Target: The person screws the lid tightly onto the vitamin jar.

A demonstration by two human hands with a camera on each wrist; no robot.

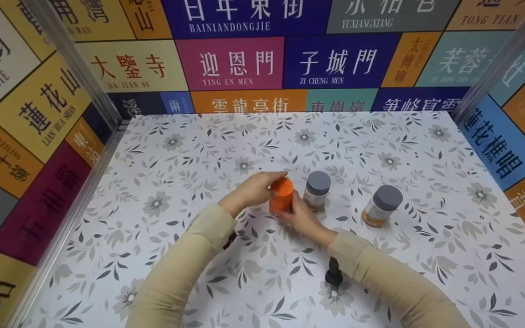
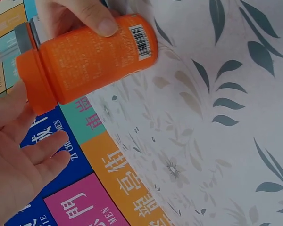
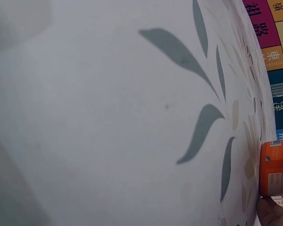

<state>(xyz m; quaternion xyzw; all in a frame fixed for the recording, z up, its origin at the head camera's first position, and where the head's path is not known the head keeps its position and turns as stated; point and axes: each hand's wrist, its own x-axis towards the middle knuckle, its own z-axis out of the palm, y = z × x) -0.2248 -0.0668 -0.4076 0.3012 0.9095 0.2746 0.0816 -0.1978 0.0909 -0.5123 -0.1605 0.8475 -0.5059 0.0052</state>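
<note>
An orange bottle point(image 2: 96, 59) with an orange cap point(image 2: 35, 84) and a printed barcode is held by both hands over the patterned table. My left hand point(image 1: 254, 189) has its thumb and a finger at the cap, while its other fingers stand away from it in the left wrist view. Lower down, my right hand point(image 1: 304, 219) grips the bottle's body, its thumb lying along the side. Only the bottle's base end point(image 3: 276, 169) and a bit of the right hand show in the right wrist view. Just right of the bottle stands a grey-capped bottle point(image 1: 318, 189).
Another grey-capped bottle point(image 1: 382, 205) stands farther right. White cloth with grey leaves and flowers covers the table point(image 1: 189, 168). Panels with colourful printed signs point(image 1: 235, 64) rise at the back and both sides.
</note>
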